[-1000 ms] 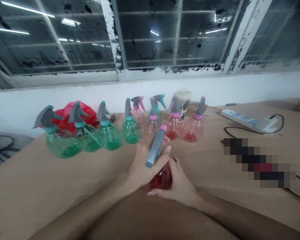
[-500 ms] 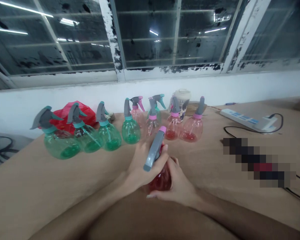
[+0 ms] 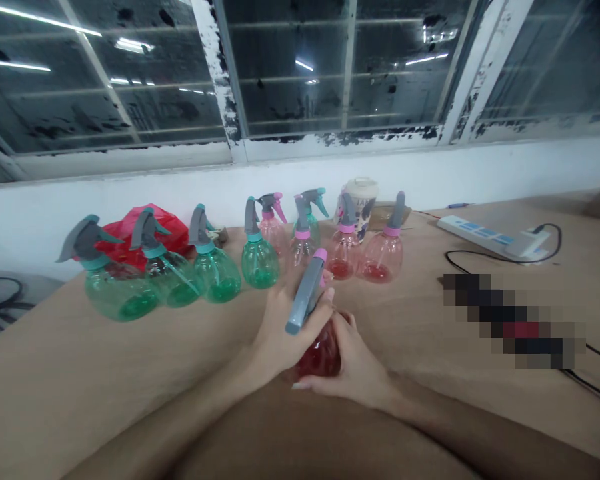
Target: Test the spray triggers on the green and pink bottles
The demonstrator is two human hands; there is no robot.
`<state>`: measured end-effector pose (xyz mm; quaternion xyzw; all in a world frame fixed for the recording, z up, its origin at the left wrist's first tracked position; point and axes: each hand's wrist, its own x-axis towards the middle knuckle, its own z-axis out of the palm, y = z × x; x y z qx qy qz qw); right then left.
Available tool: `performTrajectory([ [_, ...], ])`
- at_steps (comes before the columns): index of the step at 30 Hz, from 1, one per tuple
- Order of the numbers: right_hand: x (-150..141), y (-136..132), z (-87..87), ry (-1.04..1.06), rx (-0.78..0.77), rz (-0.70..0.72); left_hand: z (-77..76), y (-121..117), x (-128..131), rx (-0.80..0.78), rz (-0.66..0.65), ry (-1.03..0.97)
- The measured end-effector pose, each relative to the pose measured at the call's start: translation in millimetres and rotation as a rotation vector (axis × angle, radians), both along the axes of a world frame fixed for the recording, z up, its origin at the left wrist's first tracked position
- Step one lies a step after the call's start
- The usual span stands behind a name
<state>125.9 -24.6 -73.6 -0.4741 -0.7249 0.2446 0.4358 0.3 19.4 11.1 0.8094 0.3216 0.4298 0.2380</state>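
Note:
Close to me at the table's front, a red spray bottle [image 3: 321,353] with a grey and pink trigger head is between my two hands. My left hand [image 3: 283,327] is closed round its neck, just under the grey head, and the collar is hidden by the fingers. Wrapped about the round lower body is my right hand [image 3: 357,360], its thumb at the near side. Just beyond stand pink spray bottles, among them one with red liquid [image 3: 380,259]. Green spray bottles [image 3: 217,273] form a row to the left, each with some green liquid at the bottom.
Behind the bottles lie a red plastic bag [image 3: 150,223] and a patterned paper cup [image 3: 366,203]. A white power strip [image 3: 490,237] with a black cable is on the right, near a blurred-out dark object [image 3: 515,323]. A white wall and windows bound the table [image 3: 130,373] at the back.
The view has shifted slightly. Both hands keep their hold on the red spray bottle, with almost no visible movement.

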Motion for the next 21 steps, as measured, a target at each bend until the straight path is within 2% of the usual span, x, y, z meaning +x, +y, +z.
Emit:
performTrajectory([
  [12,1.4,0.3,-4.4,-0.036,0.009,-0.006,-5.7,-1.2,-1.6,-0.003,0.01,0.004],
  [21,0.8,0.1,-3.7,-0.016,0.015,0.005,-3.5,0.3,-1.3,-0.001,-0.002,0.009],
])
